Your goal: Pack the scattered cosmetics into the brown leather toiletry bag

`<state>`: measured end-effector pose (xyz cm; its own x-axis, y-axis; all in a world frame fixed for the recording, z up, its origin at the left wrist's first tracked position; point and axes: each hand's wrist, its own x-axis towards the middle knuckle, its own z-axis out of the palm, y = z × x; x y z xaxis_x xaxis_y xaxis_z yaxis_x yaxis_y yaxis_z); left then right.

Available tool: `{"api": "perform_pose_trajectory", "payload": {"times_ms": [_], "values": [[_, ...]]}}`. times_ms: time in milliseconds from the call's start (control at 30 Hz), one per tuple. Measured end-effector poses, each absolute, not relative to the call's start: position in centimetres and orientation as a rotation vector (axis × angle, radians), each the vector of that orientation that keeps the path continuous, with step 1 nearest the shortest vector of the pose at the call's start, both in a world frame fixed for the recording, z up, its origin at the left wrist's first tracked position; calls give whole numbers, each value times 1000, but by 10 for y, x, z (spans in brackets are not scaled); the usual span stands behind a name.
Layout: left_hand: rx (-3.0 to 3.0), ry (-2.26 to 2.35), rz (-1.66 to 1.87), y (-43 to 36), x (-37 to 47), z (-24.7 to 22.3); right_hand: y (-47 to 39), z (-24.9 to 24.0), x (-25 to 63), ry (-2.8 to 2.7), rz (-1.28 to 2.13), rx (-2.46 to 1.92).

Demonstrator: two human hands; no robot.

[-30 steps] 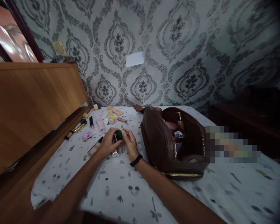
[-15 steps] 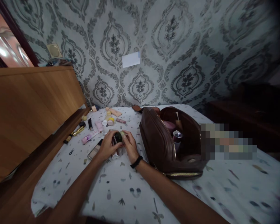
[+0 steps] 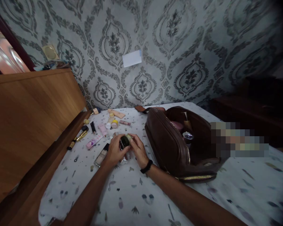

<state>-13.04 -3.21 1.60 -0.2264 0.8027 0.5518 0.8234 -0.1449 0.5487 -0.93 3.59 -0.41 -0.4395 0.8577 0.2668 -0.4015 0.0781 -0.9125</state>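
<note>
A small round jar (image 3: 125,142) with a dark lid and a pale green body is held on its side between my two hands. My left hand (image 3: 115,147) grips the dark lid side, and my right hand (image 3: 138,148) has its fingers closed on the pale green side. Below the hands, a clear, shiny container (image 3: 124,160) is partly hidden. A rectangular bottle with a black cap (image 3: 101,157) lies just left of my left hand. To the right of my right hand stands an open brown bag (image 3: 163,144) with several cosmetics inside.
Tubes, small jars and cosmetics lie at the back left, among them a purple-white tube (image 3: 94,142), a yellow-lidded jar (image 3: 114,123) and a peach tube (image 3: 116,113). A wooden cabinet (image 3: 37,119) borders the bed on the left. The patterned wall (image 3: 141,72) closes the back.
The view has shifted, so hands, bag and cosmetics appear slightly further right. Both hands keep hold of the jar; nothing has been let go.
</note>
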Motion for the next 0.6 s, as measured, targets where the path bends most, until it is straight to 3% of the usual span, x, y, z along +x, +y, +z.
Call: {"api": "perform_pose_trajectory", "payload": {"times_ms": [600], "values": [[-1926, -2060, -1383, -36, -130, 18, 33, 3, -6, -1398, 1565, -507]]}}
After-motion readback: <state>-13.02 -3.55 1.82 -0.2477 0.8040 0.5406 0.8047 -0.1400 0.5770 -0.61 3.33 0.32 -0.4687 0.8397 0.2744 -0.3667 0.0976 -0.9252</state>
